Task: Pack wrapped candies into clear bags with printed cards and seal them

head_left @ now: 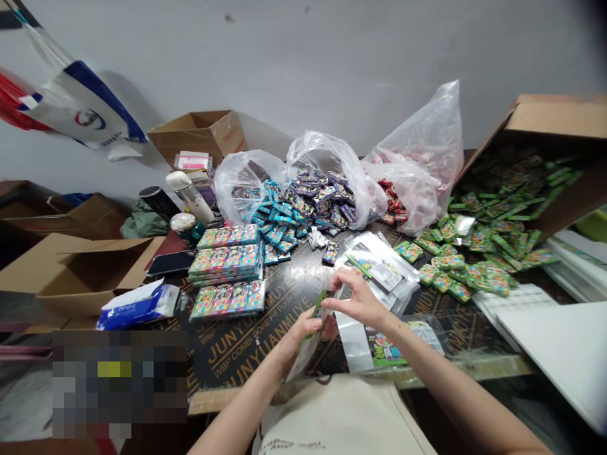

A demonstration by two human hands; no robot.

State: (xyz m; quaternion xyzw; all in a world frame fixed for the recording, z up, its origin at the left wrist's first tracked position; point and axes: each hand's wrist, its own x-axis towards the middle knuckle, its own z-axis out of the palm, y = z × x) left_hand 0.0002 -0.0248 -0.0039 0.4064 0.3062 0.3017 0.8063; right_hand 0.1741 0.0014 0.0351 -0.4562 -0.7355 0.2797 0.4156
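Observation:
My left hand is closed round a thin clear plastic packet with a green edge, tilted in front of my body. At the packet's upper end, the thumb and fingers of my right hand pinch together; whatever else may be between them is hidden. Just beyond lies a small dark box beside a crumpled white scrap. Flat printed plastic bags lie under and past my right hand. Nearer the table edge is another printed bag with a green and black card.
Filled packs are stacked at the left. Clear bags spill blue boxes, purple boxes and red boxes. A tipped carton spills green boxes. Bottles, a phone and an open carton stand left.

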